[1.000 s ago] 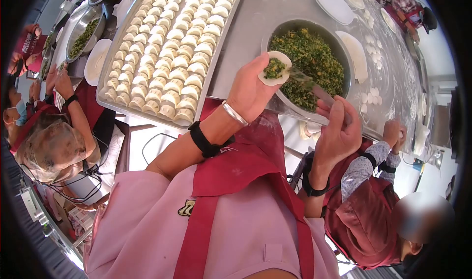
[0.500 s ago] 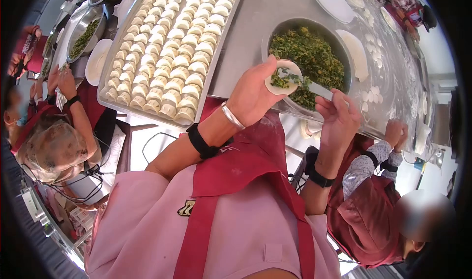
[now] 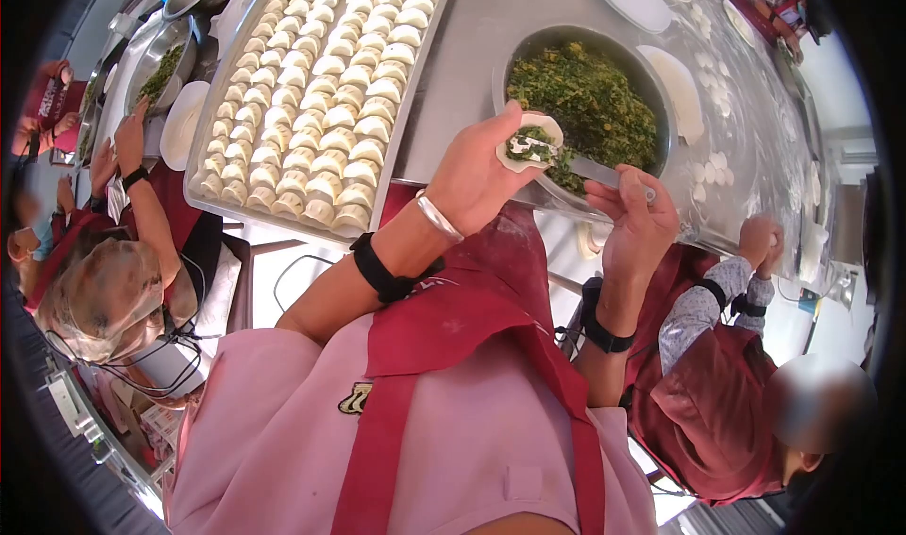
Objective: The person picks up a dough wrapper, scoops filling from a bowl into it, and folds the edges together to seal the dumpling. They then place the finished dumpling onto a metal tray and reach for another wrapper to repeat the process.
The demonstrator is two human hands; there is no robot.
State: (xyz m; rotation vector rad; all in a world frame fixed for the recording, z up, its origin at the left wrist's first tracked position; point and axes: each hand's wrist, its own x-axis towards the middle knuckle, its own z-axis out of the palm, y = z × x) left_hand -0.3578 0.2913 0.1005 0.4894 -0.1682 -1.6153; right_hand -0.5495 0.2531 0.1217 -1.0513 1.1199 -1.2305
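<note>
Steel table (image 3: 455, 73), floury at right. Wrapper (image 3: 543, 122) spread open on left hand (image 3: 477, 169), by bowl's (image 3: 499, 87) near-left rim; thumb at its edge, other fingers mostly hidden. Right hand (image 3: 636, 212) pinches spatula (image 3: 595, 171), blade pointing left, slightly up, onto filling (image 3: 522, 150). Table shows between bowl and tray (image 3: 416, 87).

In front of me, the metal table (image 3: 462, 77) bears a tray (image 3: 412, 106) of dumplings (image 3: 330, 137). Right of it I see a metal bowl (image 3: 500, 77) of chopped filling (image 3: 595, 91), a white oval plate (image 3: 633, 0) beyond, and pale dough pieces (image 3: 713, 173) amid flour (image 3: 750, 153).
</note>
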